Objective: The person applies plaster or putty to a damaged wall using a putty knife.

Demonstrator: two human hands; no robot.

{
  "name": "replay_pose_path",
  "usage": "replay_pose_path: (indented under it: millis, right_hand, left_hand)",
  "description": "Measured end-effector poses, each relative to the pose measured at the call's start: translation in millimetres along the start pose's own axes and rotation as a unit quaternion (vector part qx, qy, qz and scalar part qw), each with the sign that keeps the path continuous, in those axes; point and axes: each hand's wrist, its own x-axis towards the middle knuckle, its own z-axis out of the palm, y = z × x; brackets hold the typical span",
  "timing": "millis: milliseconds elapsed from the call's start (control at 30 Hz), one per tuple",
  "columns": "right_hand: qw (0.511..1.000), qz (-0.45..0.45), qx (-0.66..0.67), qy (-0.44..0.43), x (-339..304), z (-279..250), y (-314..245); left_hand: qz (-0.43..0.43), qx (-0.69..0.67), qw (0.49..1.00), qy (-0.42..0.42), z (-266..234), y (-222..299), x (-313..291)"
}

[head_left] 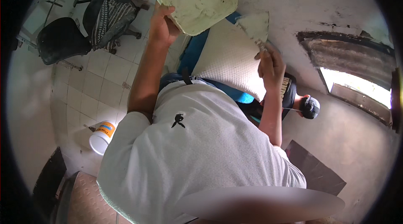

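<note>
My left hand [163, 29] grips the near-left edge of a pale yellow-green plastic tub [199, 1], thumb over its rim. Smears of whitish paste coat the inside of the tub. To the right, my right hand [272, 65] is closed around the handle of a putty knife [255, 26]. Its wide blade, whitish with paste, points up and away, apart from the tub and close to the wall [289, 1]. Below and between my hands lies a white textured cover [226, 52] over something blue.
At the right, another person in a dark shirt and cap [310, 106] is below a window opening [352, 81]. Black office chairs [63, 39] stand at the far left on tiled floor [113, 71]. A white bucket [100, 140] and a quilted mattress [86, 199] are lower left.
</note>
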Motion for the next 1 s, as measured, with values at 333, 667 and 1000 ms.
replay_pose_path:
  millis: [333, 667, 1000]
  right_hand:
    - [0.956, -0.034, -0.263, -0.126, 30, 59, -54]
    - [0.954, 0.088, -0.129, -0.256, 24, 103, -45]
    - [0.92, 0.277, 0.214, -0.178, 19, 70, -10]
  left_hand:
    - [-0.014, 0.025, 0.999, -0.022, -21, 7, 2]
    - [-0.003, 0.144, 0.986, 0.084, -51, -3, -12]
    - [-0.139, 0.423, 0.875, 0.191, -86, -21, -12]
